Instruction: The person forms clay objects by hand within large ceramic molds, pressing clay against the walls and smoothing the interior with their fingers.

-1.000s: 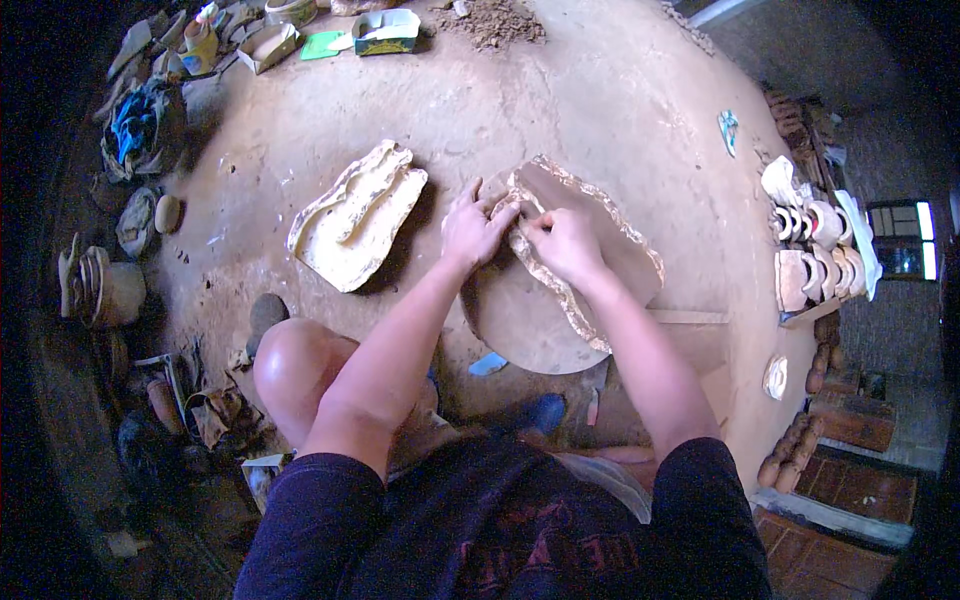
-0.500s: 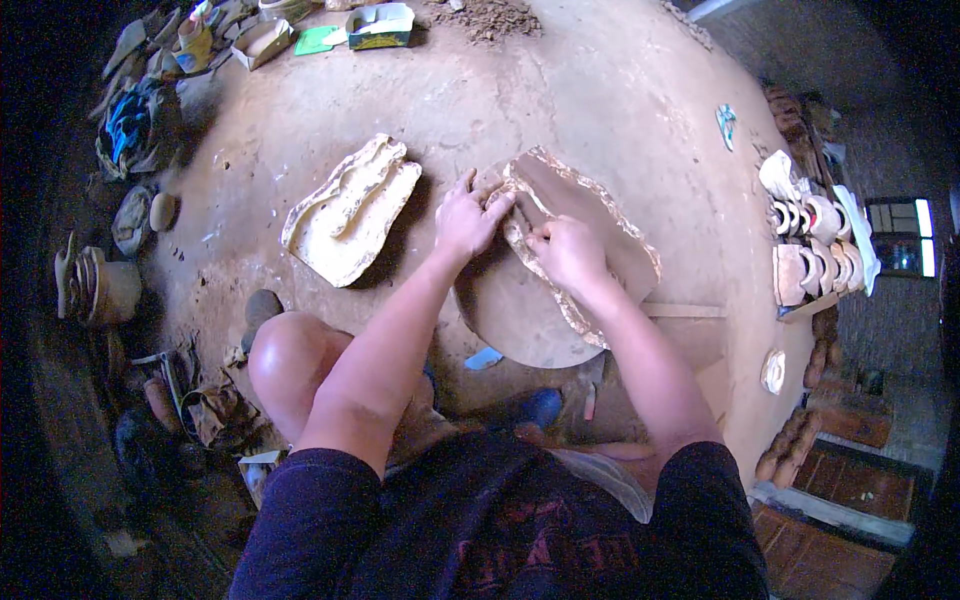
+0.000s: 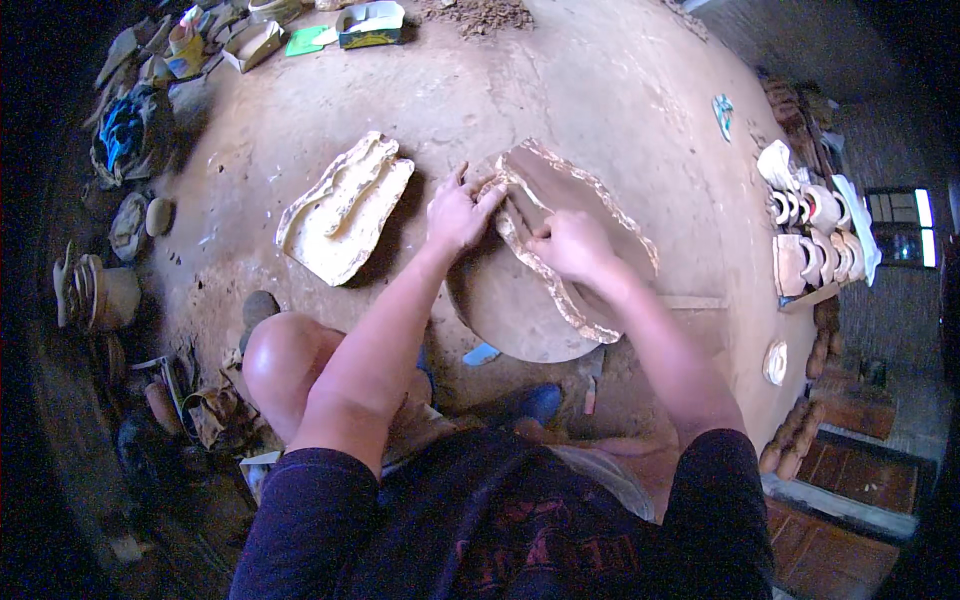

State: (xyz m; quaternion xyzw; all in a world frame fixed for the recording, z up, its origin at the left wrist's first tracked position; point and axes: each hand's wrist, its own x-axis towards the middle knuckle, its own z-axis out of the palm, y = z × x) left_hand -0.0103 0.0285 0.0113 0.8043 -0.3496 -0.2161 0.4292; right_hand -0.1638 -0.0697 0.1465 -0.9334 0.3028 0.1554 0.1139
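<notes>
A cream plaster mould (image 3: 575,312) with a rough, chipped rim lies on a round flat board (image 3: 520,310) in front of me. Smooth brown clay (image 3: 590,205) lines its hollow. At the mould's left rim is my left hand (image 3: 462,215), fingers apart and thumb touching the edge. My right hand (image 3: 578,245) is closed, its curled fingers pressed against the clay just inside the same rim. Whatever those fingers hold, if anything, is hidden. To the left, a matching plaster mould half (image 3: 345,215) with a curved hollow rests on the ground, apart from both hands.
By my feet lie a blue flat scraper (image 3: 482,354) and a tool with a reddish handle (image 3: 590,395). Curved clay pieces (image 3: 820,250) are stacked at right. A cardboard box (image 3: 370,25) and clay crumbs (image 3: 480,15) sit at the far side. Pots (image 3: 110,290) stand at left.
The view has shifted a little. The mould's near end sits slightly farther right, and my right forearm has swung outward. Both hands keep nearly the same places at the left rim.
</notes>
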